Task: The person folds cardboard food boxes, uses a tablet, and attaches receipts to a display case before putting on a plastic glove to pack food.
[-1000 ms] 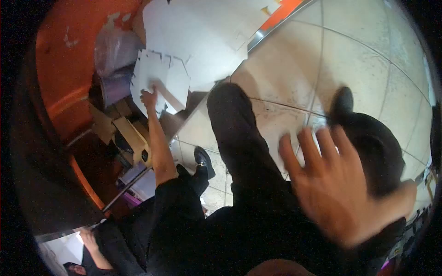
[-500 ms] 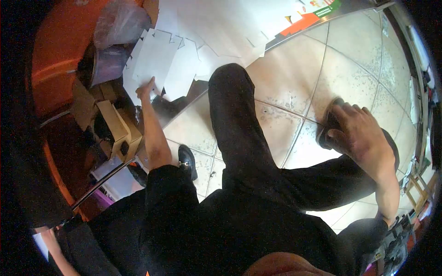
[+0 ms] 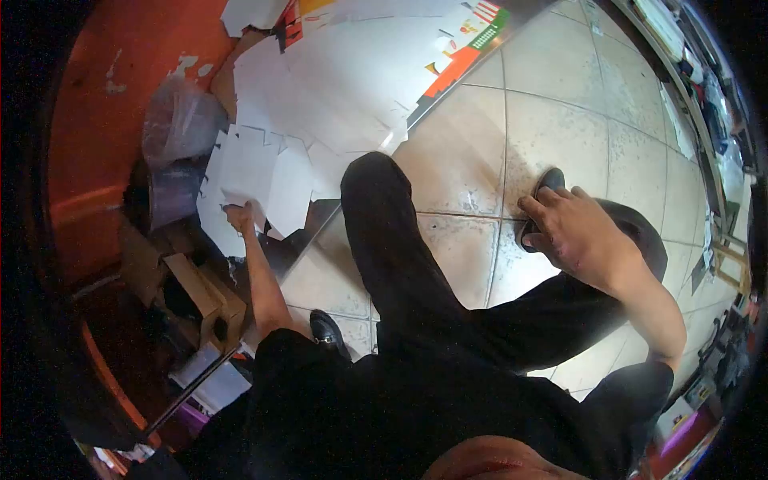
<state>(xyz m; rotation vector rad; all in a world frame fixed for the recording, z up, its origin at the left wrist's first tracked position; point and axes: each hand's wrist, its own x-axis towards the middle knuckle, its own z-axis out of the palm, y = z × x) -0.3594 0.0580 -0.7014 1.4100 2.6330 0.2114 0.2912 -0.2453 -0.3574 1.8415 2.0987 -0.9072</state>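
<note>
At the left, my left hand (image 3: 242,218) is closed on the lower edge of a flat, die-cut white card sheet (image 3: 240,164) with notched edges. This sheet lies among overlapping white cardboard pieces, and part of it is hidden beneath my fingers. More white card (image 3: 336,72) spreads above it, with a colourful printed edge. On the right, my right hand (image 3: 574,236) hangs forward over my bent leg with fingers loosely apart, nothing in them. Its fingertips overlap my black shoe (image 3: 549,182) in this view.
Brown cardboard boxes (image 3: 204,300) and clear plastic bags (image 3: 180,128) crowd the left, beside an orange-red panel (image 3: 100,144). Pale tiles (image 3: 456,248) cover the floor. Shelving with assorted items (image 3: 680,48) runs along the far right.
The view has shifted, showing more of the printed card at the top. My left hand still holds the white sheet, its fingers now more curled. My right hand stays over the shoe.
</note>
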